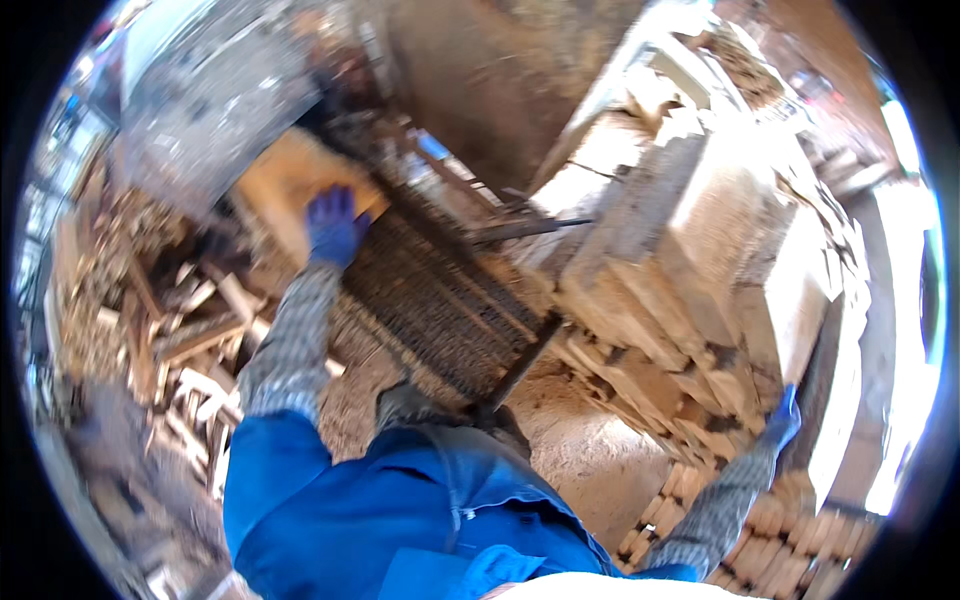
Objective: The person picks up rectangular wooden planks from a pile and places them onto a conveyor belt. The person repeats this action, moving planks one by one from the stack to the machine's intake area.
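Note:
My left hand (335,222), in a blue-purple glove, lies with fingers spread on a flat wooden board (285,185). This board is at the far end of a dark ribbed machine bed (440,290), beside a grey metal housing (215,115). Far out to the right, my right hand (785,418) wears a blue glove and is at the near end of the stacked timber (690,260). Its fingers are small and partly hidden, so whether they grip a piece cannot be made out.
Wood offcuts (205,320) lie heaped left of the machine bed. A dark bar (525,365) crosses the bed's near end, close to my legs. More small stacked wood pieces (770,545) stand at the lower right. Brown dusty floor (590,465) shows between the bed and stacks.

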`<state>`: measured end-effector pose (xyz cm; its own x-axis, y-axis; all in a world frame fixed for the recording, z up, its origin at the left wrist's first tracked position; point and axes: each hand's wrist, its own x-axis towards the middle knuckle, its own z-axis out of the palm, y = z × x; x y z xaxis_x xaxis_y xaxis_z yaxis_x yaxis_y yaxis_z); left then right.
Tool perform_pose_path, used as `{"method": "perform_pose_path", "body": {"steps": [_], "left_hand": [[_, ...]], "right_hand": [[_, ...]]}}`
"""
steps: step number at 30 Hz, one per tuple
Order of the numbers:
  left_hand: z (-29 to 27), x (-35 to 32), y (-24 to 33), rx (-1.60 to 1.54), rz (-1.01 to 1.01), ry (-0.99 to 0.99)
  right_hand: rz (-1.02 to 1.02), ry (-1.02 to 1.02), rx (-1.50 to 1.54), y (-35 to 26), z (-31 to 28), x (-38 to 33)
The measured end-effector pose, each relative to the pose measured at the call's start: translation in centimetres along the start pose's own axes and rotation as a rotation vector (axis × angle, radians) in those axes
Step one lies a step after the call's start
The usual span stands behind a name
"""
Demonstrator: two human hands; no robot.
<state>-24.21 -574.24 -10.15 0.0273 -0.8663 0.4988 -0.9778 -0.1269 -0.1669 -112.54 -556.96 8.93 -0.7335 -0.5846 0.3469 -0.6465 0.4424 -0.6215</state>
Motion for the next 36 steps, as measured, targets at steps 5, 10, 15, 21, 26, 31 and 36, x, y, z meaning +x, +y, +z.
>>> {"method": "perform_pose_path", "body": {"steps": [5,10,15,21,26,31,36], "left_hand": [[1.7,-2.2,-3.4,0.033,-0.053,-0.088],[1.7,-2.5,-3.2,0.013,-0.097,-0.178],[2.4,-0.7,-2.0,-0.021,-0.111,-0.142],[2.0,-1.1,-4.1,0.015,-0.12,-0.14],[1.5,-0.3,-4.2,-0.018,-0.133,-0.234],[1.7,-0.3,-5.4,-0.007,-0.138,-0.175],[2.2,0.1,-6.1,-0.012,-0.138,-0.209]], "right_hand": [[-0.081,-0.211,0.199,-9.5,4.2,-7.4],[-0.506,0.095,-0.355,-14.9,2.6,-4.9],[-0.619,-0.019,-0.136,-16.3,5.1,1.4],[-0.655,-0.065,-0.294,-16.4,9.5,-0.5],[-0.667,-0.056,-0.291,-16.0,8.7,0.1],[-0.677,-0.047,-0.292,-16.3,8.8,0.2],[-0.644,-0.055,-0.265,-17.1,9.2,-1.1]]}}
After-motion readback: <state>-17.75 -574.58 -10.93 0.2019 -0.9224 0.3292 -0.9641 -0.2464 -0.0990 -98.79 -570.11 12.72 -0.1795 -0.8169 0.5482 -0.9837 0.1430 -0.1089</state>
